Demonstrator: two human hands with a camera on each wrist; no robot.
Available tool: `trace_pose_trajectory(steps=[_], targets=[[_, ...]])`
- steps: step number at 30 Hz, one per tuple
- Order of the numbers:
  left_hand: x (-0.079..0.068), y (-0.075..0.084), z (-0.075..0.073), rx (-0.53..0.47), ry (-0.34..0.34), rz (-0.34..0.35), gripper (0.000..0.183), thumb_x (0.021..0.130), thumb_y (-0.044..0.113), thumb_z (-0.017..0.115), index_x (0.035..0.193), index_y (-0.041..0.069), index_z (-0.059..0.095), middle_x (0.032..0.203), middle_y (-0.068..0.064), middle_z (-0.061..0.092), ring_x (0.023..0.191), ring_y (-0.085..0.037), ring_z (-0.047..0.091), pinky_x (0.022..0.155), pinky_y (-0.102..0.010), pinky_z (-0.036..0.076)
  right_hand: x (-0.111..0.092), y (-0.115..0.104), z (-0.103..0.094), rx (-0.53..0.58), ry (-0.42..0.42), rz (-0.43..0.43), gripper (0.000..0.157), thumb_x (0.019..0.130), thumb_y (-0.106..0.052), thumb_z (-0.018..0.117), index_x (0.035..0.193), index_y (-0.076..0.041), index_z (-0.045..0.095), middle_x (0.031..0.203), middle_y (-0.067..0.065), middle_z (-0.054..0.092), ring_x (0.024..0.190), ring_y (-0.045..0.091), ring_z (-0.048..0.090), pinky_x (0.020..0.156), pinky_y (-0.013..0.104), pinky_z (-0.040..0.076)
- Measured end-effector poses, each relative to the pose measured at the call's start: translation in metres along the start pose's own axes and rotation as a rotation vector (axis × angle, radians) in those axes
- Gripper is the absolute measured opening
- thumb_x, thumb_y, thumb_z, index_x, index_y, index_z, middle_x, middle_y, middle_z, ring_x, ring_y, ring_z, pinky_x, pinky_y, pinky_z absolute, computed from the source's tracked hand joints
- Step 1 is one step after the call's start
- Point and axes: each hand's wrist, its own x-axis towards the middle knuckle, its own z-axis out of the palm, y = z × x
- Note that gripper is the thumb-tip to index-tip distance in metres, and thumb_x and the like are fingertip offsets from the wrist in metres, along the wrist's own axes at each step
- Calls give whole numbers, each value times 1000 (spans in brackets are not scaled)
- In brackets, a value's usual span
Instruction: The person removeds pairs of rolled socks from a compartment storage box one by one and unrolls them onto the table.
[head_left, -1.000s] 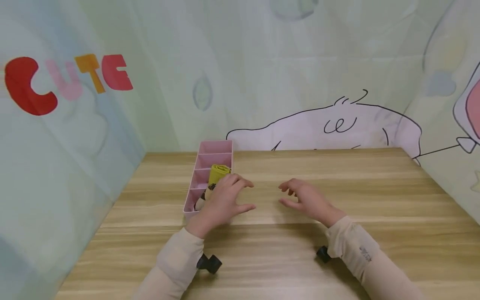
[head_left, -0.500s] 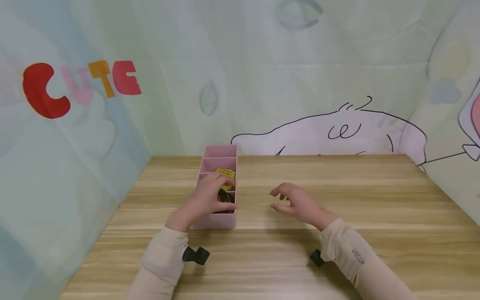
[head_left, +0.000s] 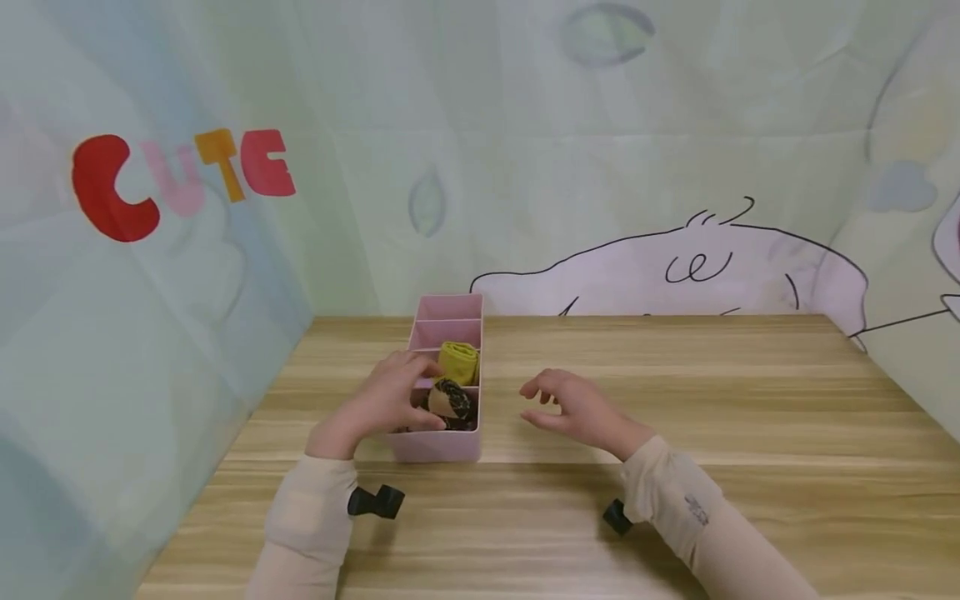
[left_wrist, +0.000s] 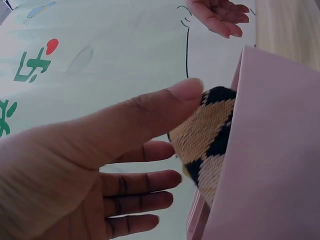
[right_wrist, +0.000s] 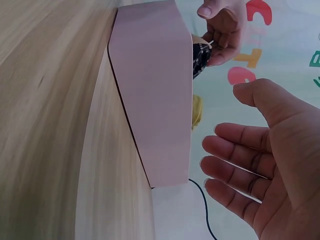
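Note:
My left hand (head_left: 378,402) hovers over the left side of the pink divided box (head_left: 438,448), fingers relaxed and spread from the thumb. Beside its fingertips, a rolled black-and-tan knitted sock (head_left: 450,398) sits in the box's nearest compartment. The left wrist view has the thumb tip close to this sock (left_wrist: 205,130); whether they touch I cannot tell. One compartment farther back stands a rolled yellow cloth (head_left: 459,362), perhaps a sock. To the right of the box, my right hand (head_left: 577,408) is held above the table, fingers loosely bent and holding nothing.
The two far compartments (head_left: 448,335) of the box show bare pink walls. A wood-grain table (head_left: 675,367) carries the box. Printed cloth hangings (head_left: 360,167) rise behind and to the left. Black wrist mounts (head_left: 377,502) hang under both sleeves.
My left hand has moved left across the box, uncovering the patterned sock and more of the yellow roll. My right hand has come nearer the box. The head view has shifted slightly.

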Motion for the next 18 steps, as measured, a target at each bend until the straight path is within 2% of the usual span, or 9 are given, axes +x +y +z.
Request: trace_pose_trajectory(steps=[5, 9, 13, 18], targets=[[-4, -6, -4, -10, -56, -79, 62, 69, 32, 86, 116, 4, 58, 120, -17, 59, 114, -33, 50, 99, -51, 40, 8, -5, 4, 17, -3, -12, 29, 91, -30, 64, 110, -8, 66, 107, 4, 69, 89, 15, 62, 77, 28, 52], [-5, -10, -6, 4, -96, -139, 64, 68, 33, 86, 118, 5, 57, 119, -15, 57, 112, -31, 48, 98, -49, 40, 16, -8, 8, 30, 29, -20, 31, 90, -31, 66, 110, -8, 66, 107, 5, 68, 90, 16, 62, 78, 29, 52], [-6, -12, -8, 52, -118, -158, 68, 66, 36, 87, 118, 4, 57, 118, -15, 57, 110, -31, 48, 98, -49, 39, 24, -12, 12, 34, 49, -24, 32, 89, -32, 67, 109, -7, 66, 107, 5, 69, 91, 17, 62, 81, 31, 52], [-8, -15, -9, 76, -137, -174, 69, 65, 36, 87, 119, 1, 58, 116, -16, 57, 109, -31, 49, 99, -49, 39, 33, -18, 15, 37, 19, -10, 33, 89, -34, 66, 110, -9, 67, 108, 4, 69, 94, 17, 61, 84, 32, 51]])
